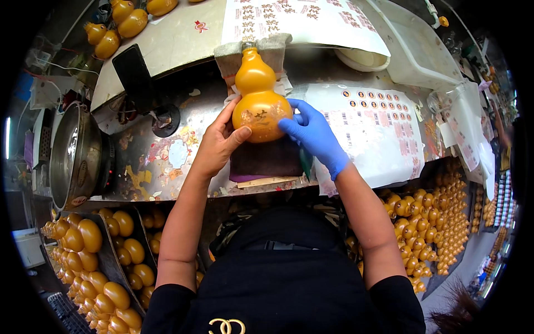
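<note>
A glossy orange-yellow gourd-shaped bottle lies with its narrow neck pointing away from me, over a folded grey cloth. Dark printed decoration marks the rounded lower bulb. My bare left hand grips that bulb from the left, thumb on top. From the right, my right hand, in a blue glove, holds the same bulb with its thumb near the decoration. The fingertips of both hands are partly hidden behind the bottle. Just below it is a dark pad at the bench edge.
Printed decal sheets cover the right of the bench, with another sheet at the back. A metal pan and a black phone on a stand are at left. A white plastic tub stands back right. Gourds fill both sides below.
</note>
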### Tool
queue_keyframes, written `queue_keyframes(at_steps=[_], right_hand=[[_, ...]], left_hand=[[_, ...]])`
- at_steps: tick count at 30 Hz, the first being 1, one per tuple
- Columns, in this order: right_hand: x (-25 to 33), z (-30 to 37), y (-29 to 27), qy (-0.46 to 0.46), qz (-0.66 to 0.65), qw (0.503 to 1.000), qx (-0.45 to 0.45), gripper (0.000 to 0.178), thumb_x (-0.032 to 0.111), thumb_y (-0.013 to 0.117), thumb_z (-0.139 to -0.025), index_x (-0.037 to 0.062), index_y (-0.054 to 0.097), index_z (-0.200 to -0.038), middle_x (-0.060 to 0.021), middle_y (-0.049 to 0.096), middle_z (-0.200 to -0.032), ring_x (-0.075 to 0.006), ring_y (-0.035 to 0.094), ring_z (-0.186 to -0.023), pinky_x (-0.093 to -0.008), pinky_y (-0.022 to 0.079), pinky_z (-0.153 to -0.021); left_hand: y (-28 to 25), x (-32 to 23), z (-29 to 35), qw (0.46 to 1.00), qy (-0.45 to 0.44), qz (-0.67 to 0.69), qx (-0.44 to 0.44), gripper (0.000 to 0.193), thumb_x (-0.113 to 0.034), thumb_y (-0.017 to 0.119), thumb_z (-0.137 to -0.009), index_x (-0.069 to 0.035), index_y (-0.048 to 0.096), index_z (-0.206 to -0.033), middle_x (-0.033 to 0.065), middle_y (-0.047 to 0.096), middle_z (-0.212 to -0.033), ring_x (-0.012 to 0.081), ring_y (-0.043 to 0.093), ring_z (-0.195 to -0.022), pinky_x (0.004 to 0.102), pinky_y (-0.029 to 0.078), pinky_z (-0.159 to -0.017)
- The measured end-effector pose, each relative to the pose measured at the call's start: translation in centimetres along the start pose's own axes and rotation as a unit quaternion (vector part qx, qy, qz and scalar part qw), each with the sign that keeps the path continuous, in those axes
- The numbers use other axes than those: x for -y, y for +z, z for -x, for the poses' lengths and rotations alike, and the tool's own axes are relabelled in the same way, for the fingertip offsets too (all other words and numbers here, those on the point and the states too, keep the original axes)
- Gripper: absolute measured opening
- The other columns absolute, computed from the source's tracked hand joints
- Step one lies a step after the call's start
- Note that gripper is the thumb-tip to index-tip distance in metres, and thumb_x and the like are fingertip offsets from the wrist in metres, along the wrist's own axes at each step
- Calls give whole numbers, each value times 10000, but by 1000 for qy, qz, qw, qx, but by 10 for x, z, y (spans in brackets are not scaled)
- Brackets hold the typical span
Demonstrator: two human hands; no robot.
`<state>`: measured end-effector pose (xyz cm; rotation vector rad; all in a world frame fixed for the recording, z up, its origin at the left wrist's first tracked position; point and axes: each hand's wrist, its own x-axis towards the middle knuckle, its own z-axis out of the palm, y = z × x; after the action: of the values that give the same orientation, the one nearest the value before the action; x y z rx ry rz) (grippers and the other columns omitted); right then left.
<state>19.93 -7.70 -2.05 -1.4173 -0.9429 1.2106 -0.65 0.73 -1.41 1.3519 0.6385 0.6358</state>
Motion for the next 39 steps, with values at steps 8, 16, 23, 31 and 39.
queue_keyframes(at_steps=[8,16,23,31,39], right_hand=[[12,36,2,52,-535,833,-131,369,381,496,-974,45,565,-1110,-78,592,-975,-145,590,-883,-273,501,-762],[8,55,53,-192,108,957,-186,327,116,665,-876,12,489,-1130,-155,620,-967,-186,636,-880,-308,512,-779],[-14,47,39,-151,49,959,-236,369,198,660,-893,19,471,-1154,-137,622,-989,-193,619,-879,-309,507,-770],[-18,44,30,-71,-31,969,-233,385,221,667,-893,11,470,-1149,-103,591,-969,-166,582,-863,-298,495,-773],[-5,57,42,-384,247,820,-344,301,-9,685,-779,39,583,-1057,-111,600,-1009,-222,603,-872,-304,499,-744]], left_hand=[[-4,18,-1,998,48,6,-31,774,-441,562,-939,-22,221,-1494,150,341,-1482,236,342,-1365,336,263,-1120],[10,15,-1,988,76,-129,-36,832,-513,520,-937,-19,160,-1500,197,284,-1501,292,317,-1377,360,255,-1121],[9,12,-1,987,54,-147,-21,875,-557,506,-926,-13,134,-1502,200,273,-1507,291,302,-1387,358,244,-1123],[5,9,-2,991,38,-125,1,820,-512,480,-957,-16,127,-1506,180,280,-1508,271,269,-1405,342,205,-1138],[-7,4,-1,998,6,-50,46,698,-389,438,-1006,-10,138,-1509,161,246,-1532,236,224,-1423,330,179,-1146]])
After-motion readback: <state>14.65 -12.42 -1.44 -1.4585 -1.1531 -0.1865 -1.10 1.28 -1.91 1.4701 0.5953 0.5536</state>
